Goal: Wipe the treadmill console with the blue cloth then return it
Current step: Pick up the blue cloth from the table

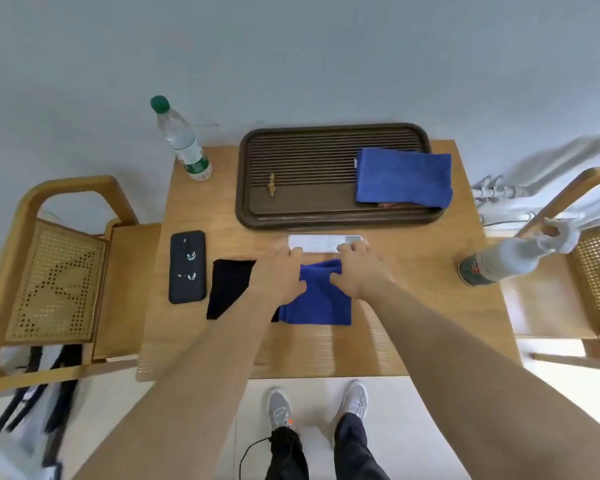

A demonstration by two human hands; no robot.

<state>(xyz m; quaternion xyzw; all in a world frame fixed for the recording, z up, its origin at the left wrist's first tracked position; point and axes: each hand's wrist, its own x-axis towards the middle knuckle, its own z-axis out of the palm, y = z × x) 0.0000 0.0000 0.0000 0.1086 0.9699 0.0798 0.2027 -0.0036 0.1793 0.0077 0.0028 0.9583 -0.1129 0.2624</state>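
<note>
on the table (430,306), both hands rest on the blue cloth (317,299) near the front edge. the left hand (279,271) and right hand (357,268) pinch its far edge, seemingly gathering it; no treadmill console shows, so lifting comes next.

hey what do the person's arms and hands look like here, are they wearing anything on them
Both arms are bare all the way up to the frame edge, with no sleeves in view. The left hand and right hand have no gloves, and no watch, bracelet or ring is visible.
</note>
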